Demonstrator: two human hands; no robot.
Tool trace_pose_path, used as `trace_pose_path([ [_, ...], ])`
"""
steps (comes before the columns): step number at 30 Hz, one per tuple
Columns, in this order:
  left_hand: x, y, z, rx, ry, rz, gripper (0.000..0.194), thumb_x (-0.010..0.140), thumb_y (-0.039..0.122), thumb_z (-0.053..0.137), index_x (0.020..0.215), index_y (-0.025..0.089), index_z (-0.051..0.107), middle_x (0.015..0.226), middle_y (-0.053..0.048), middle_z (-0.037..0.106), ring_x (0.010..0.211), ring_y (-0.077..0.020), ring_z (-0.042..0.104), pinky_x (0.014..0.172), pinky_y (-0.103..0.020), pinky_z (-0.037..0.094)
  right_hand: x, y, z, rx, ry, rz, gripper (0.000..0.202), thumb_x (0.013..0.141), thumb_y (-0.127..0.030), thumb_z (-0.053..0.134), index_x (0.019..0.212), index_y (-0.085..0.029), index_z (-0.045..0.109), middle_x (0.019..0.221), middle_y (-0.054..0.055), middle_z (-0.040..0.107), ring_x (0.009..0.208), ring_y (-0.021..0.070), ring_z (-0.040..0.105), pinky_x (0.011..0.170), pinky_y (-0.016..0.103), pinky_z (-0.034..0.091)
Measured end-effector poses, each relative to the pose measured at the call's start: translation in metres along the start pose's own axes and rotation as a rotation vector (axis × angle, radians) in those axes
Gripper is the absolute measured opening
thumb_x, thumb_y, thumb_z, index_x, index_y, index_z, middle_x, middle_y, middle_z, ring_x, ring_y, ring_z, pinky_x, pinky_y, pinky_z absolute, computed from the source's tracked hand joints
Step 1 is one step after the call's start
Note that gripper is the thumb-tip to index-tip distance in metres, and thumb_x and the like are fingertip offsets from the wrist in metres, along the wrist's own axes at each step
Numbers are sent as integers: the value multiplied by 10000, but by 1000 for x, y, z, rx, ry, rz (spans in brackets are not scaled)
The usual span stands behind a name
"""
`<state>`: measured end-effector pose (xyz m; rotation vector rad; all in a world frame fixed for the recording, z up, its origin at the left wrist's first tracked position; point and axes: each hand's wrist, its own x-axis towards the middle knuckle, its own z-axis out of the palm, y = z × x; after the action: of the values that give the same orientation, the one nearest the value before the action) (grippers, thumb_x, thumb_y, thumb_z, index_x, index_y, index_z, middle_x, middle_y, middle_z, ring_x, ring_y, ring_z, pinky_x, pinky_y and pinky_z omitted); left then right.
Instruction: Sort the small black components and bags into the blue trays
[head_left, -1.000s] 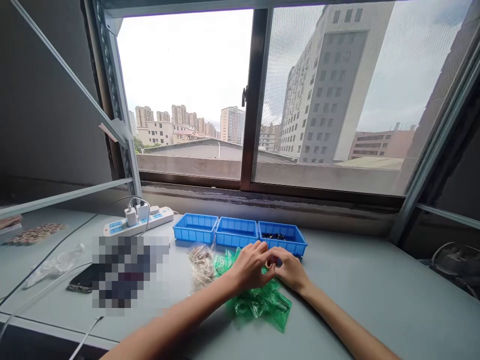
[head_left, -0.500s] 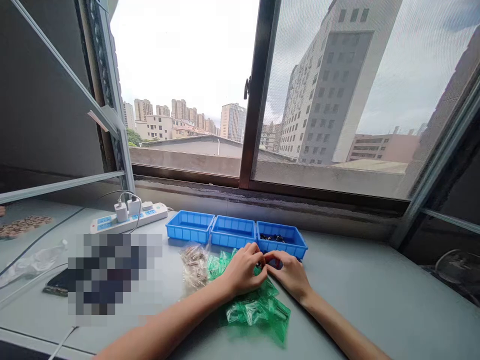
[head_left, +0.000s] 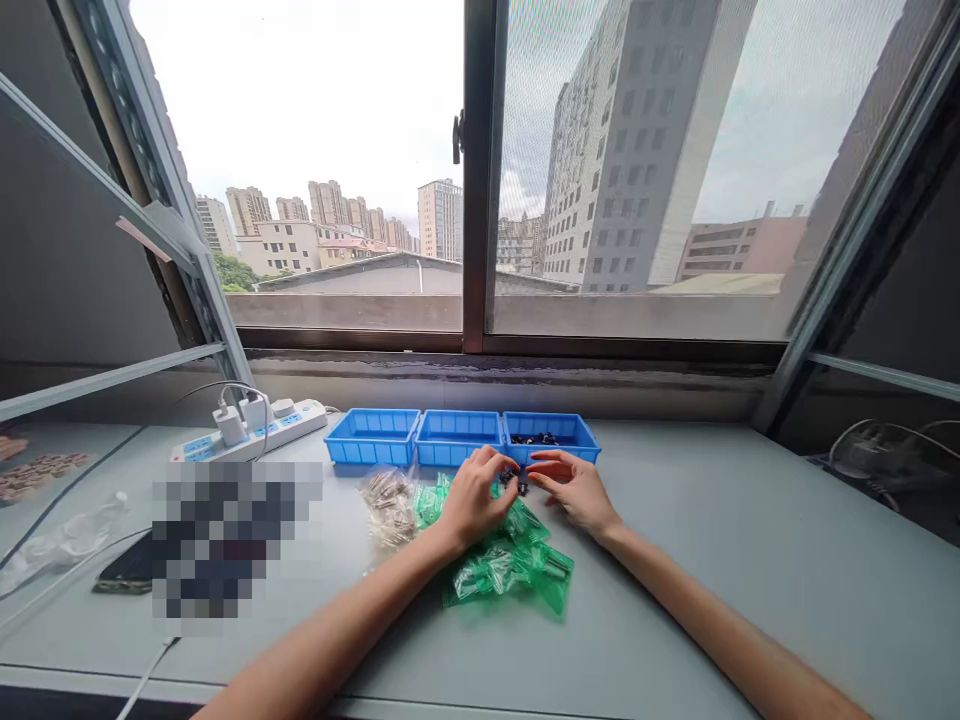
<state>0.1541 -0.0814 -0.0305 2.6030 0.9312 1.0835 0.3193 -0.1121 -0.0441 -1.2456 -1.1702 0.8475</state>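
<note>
Small dark part (head_left: 519, 477) between both hands (head_left: 525, 490)

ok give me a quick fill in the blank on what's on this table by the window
1. The row of trays by the window holds ____ trays, all blue.
2. The small dark parts lie in the ____ most tray of the row.
3. The left hand and right hand rest over a pile of ____ bags.
4. The power strip lies to the ____ of the trays.

Missing words: three; right; green; left

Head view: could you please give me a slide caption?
Both hands pinch a small dark part above green bags, near three blue trays.
</note>
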Motion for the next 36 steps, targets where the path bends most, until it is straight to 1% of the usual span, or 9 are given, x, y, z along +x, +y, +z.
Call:
trace_pose_path([
  [3, 0, -1, 1, 13, -4, 20, 121, 821, 196, 549, 936, 192, 586, 903, -28, 580, 891, -188, 563, 798, -320, 460, -1, -2, 3, 119, -23, 40, 519, 435, -456, 795, 865, -199, 657, 813, 67, 723, 747, 238, 669, 454, 266, 494],
  [6, -2, -3, 2, 31, 5, 40, 134, 825, 197, 556, 957, 199, 580, 907, -26, 581, 880, -185, 568, 777, -312, 469, -4, -3, 6, 180, -58, 46, 587, 422, -457, 817, 920, -201, 644, 823, 50, 710, 692, 200, 663, 454, 247, 490],
  [11, -4, -2, 2, 62, 5, 93, 121, 827, 179, 567, 945, 202, 582, 919, -31, 586, 855, -177, 573, 754, -299, 474, -7, -7, 9, 210, -89, 108, 699, 381, -465, 841, 985, -197, 612, 719, 8, 675, 656, 184, 648, 426, 220, 449],
  [14, -4, -3, 2, 76, 7, 115, 107, 816, 186, 589, 922, 201, 583, 915, -32, 587, 844, -178, 574, 740, -298, 477, -9, -9, 8, 217, -103, 153, 722, 393, -481, 838, 1015, -195, 607, 712, 12, 680, 697, 194, 651, 443, 215, 434],
  [17, -4, -4, 3, 70, 30, 120, 106, 802, 194, 615, 905, 196, 587, 907, -33, 587, 840, -181, 575, 732, -299, 478, -10, -11, 7, 233, -107, 189, 707, 419, -478, 837, 1030, -197, 618, 747, 25, 700, 731, 184, 649, 487, 208, 431],
  [22, -4, -6, 3, 43, 85, 106, 87, 804, 195, 629, 887, 207, 609, 886, -22, 584, 829, -169, 579, 722, -280, 472, -9, -10, 6, 269, -101, 249, 677, 401, -457, 853, 996, -207, 648, 822, 32, 712, 766, 168, 639, 518, 199, 430],
  [28, -5, -4, 2, -8, 87, 68, 72, 833, 169, 590, 892, 208, 600, 890, -12, 578, 826, -153, 575, 724, -257, 468, -10, -10, 7, 273, -115, 259, 594, 399, -466, 851, 907, -210, 676, 846, 37, 706, 824, 186, 630, 487, 189, 413],
  [31, -5, -3, 1, -24, 72, 42, 86, 857, 164, 543, 912, 214, 585, 893, -5, 573, 812, -144, 569, 724, -253, 465, -11, -12, 7, 274, -125, 267, 540, 418, -456, 848, 874, -216, 686, 862, 35, 702, 811, 176, 618, 474, 183, 403],
  [36, -4, -2, 0, -42, 42, 40, 104, 888, 185, 493, 939, 212, 579, 888, -10, 570, 801, -144, 559, 730, -259, 461, -13, -15, 4, 242, -248, 244, 446, 523, -428, 811, 904, -225, 703, 799, 28, 685, 763, 164, 601, 458, 179, 385],
])
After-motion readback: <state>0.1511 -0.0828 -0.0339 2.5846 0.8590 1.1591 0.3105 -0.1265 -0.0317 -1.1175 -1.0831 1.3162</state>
